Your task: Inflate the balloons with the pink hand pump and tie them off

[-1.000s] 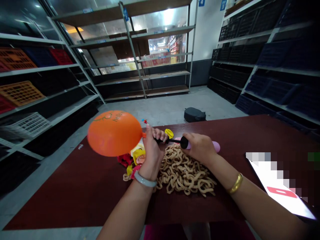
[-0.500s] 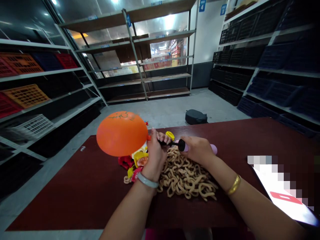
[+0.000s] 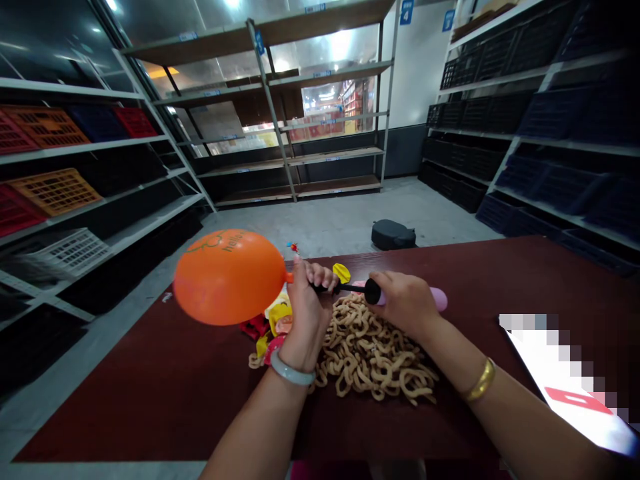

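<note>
An inflated orange balloon (image 3: 230,280) with green writing juts out to the left, its neck in the fingers of my left hand (image 3: 313,293). That hand is closed round the black nozzle end of a balloon pump (image 3: 356,289) and the balloon's neck. My right hand (image 3: 407,300) wraps round the pump's lilac body, whose rounded end (image 3: 440,299) sticks out beyond it. A dark rod shows between the two hands. Under them lies a heap of tan curled rings (image 3: 375,353). Uninflated yellow, red and pink balloons (image 3: 277,320) lie left of the heap, partly behind my left wrist.
A single yellow balloon (image 3: 341,273) lies behind the pump on the dark red table (image 3: 150,387). At the right is a lit phone or tablet (image 3: 555,373), partly pixelated. Beyond the table, a dark grey case (image 3: 393,234) rests on the floor, with shelves (image 3: 325,157) and crates around.
The orange balloon looks bigger, sits further left, and has turned so more lettering shows. My right hand has shifted slightly right, away from the left, with more of the pump's rod showing.
</note>
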Demonstrator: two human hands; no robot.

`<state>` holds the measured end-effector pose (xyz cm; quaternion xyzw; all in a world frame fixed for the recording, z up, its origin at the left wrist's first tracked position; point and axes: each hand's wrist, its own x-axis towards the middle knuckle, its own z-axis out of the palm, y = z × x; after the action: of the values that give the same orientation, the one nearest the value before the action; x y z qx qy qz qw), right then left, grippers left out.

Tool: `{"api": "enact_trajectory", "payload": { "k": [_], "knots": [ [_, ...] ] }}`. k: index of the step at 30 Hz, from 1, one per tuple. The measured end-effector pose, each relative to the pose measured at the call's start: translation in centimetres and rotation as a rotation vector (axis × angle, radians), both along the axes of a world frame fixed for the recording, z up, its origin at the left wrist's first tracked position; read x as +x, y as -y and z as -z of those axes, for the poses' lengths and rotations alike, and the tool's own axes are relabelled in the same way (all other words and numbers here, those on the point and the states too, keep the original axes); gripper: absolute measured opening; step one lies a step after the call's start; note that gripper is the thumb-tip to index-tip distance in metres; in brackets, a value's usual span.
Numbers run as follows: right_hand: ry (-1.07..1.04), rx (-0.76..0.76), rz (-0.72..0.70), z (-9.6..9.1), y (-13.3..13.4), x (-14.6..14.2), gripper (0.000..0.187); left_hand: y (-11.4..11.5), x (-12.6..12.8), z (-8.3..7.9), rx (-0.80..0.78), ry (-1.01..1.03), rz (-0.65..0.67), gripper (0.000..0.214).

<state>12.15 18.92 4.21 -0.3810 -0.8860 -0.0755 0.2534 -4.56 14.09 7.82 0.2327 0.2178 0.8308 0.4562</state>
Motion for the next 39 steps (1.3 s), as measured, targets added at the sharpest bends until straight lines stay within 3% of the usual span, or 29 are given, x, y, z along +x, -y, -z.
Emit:
{"api": "enact_trajectory", "payload": {
  "k": [5,10,14,19,23,28,33,39],
  "knots": [
    [-0.020,-0.027,-0.021,-0.1,1.1,-1.1,0.041,-0.1,3.1,1.4,-0.028,-0.023,0.089,0.045],
    [-0.016,-0.076,-0.033,0.0,1.0,-1.1,0.045,-0.2,3.5,1.7,-0.056,-0.057,0.090,0.048],
    [0.007,-0.108,-0.021,0.4,-0.1,-0.8,0.045,-1.0,1.0,1.3,-0.070,-0.055,0.081,0.046],
    [0.013,-0.052,0.017,-0.1,-1.5,0.5,0.045,-0.9,-4.1,-0.6,-0.064,-0.024,-0.016,0.046],
    [0.010,0.022,0.022,-0.8,-1.8,1.6,0.048,0.2,-5.2,-1.8,0.018,-0.034,-0.052,0.045],
    [0.023,0.044,0.054,-1.2,-0.9,1.6,0.049,0.1,-3.2,-1.3,0.036,-0.034,-0.034,0.045],
    [0.033,-0.025,0.023,-1.3,0.3,0.2,0.041,-0.7,-0.1,0.2,-0.032,-0.061,0.026,0.048],
    [0.020,-0.111,-0.021,-1.3,1.3,-1.0,0.045,-0.4,3.2,1.4,-0.031,-0.105,0.091,0.046]
  ]
}}
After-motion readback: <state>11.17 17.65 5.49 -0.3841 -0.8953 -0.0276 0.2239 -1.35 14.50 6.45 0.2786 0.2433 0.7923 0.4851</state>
